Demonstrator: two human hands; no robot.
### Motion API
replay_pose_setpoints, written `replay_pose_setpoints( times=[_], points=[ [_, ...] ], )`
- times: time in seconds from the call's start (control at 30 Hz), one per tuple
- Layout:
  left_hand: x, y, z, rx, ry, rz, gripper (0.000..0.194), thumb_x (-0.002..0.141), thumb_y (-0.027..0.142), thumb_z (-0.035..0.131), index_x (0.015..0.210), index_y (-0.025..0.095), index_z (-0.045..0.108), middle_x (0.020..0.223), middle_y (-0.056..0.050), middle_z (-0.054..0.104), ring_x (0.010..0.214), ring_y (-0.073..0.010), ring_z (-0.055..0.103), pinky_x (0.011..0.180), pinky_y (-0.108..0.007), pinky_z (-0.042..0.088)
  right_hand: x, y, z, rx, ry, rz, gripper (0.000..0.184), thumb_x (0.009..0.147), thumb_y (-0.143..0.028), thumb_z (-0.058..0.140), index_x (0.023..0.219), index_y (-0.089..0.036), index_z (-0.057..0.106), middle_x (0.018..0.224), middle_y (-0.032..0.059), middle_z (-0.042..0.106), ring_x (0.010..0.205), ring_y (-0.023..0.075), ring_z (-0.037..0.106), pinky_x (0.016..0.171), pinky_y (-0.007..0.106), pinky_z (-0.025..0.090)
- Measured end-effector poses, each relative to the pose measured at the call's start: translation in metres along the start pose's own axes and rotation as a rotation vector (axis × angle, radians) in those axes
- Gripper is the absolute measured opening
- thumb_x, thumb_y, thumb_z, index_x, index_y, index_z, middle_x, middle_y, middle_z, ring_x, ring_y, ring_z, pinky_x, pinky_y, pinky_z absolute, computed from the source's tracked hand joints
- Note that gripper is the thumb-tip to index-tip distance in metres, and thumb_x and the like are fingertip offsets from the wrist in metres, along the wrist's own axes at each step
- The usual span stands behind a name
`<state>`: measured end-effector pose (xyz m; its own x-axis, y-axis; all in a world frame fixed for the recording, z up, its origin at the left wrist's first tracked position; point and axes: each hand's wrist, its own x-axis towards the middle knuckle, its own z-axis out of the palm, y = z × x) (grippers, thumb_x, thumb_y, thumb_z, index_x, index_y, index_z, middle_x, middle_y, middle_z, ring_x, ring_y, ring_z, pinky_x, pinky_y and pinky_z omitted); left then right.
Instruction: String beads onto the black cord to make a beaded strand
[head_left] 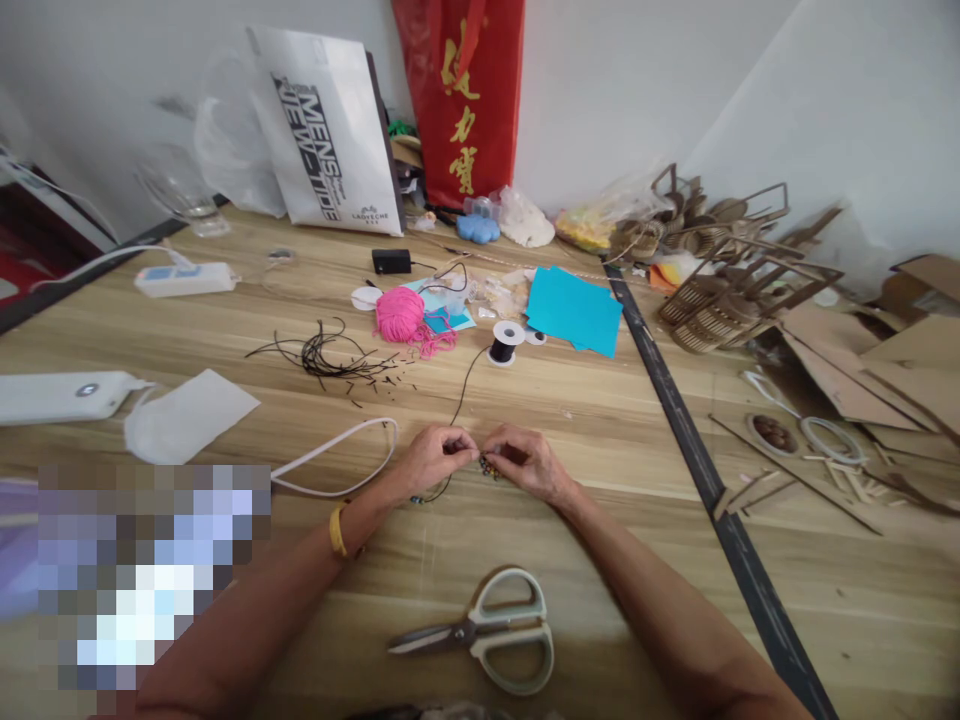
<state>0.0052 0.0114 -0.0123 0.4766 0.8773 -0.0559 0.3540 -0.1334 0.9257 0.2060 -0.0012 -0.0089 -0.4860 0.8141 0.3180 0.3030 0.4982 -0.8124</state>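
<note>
Both my hands meet at the middle of the table. My left hand [437, 462] pinches a thin black cord [466, 385], which runs back to a white spool [508, 334] wound with black cord. Fingertips to fingertips with it, my right hand [527, 462] is closed on the same cord beside a small cluster of coloured beads [489, 467]. A few dark beads [417, 499] lie by the left wrist, on a loop of the cord. The exact grip at the fingertips is too small to make out. Nearer me lie scissors [480, 630] with pale handles, blades pointing left.
Black cord scraps [330, 355] and pink yarn [400, 315] lie beyond my hands. Blue sheets [574, 308] are behind the spool. At right stand small woven baskets [716, 300] and cardboard [862, 365]. A white cable loop [337, 492] lies left, near a pixelated patch.
</note>
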Motion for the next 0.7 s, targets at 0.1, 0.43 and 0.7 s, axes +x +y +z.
replay_pose_setpoints(
  times=[0.1, 0.43, 0.7],
  points=[
    [-0.0003, 0.0017, -0.0003, 0.001, 0.004, 0.0, 0.019, 0.076, 0.029, 0.059, 0.073, 0.011, 0.066, 0.064, -0.001, 0.06, 0.061, -0.0111, 0.051, 0.058, -0.021, 0.039, 0.0001, -0.0001, 0.0, 0.005, -0.004, 0.007, 0.021, 0.088, -0.033, 0.056, 0.086, -0.015, 0.066, 0.075, 0.0055, 0.063, 0.062, 0.0106, 0.053, 0.054, 0.021, 0.041],
    [0.0005, -0.0023, 0.0008, -0.001, -0.002, 0.012, 0.018, 0.077, 0.027, 0.058, 0.074, 0.011, 0.066, 0.066, -0.002, 0.061, 0.062, -0.0116, 0.052, 0.059, -0.021, 0.04, 0.0006, -0.0012, -0.0004, 0.007, -0.02, 0.009, 0.02, 0.088, -0.033, 0.056, 0.086, -0.015, 0.066, 0.075, 0.0056, 0.063, 0.063, 0.0109, 0.054, 0.054, 0.021, 0.041],
    [0.0005, -0.0018, 0.0008, -0.009, 0.001, 0.023, 0.018, 0.077, 0.026, 0.058, 0.075, 0.011, 0.067, 0.067, -0.003, 0.063, 0.063, -0.0118, 0.053, 0.058, -0.02, 0.041, 0.0006, -0.0007, -0.0001, 0.01, -0.024, 0.014, 0.023, 0.089, -0.034, 0.056, 0.087, -0.014, 0.066, 0.077, 0.0064, 0.064, 0.065, 0.0114, 0.056, 0.056, 0.022, 0.043]
  ],
)
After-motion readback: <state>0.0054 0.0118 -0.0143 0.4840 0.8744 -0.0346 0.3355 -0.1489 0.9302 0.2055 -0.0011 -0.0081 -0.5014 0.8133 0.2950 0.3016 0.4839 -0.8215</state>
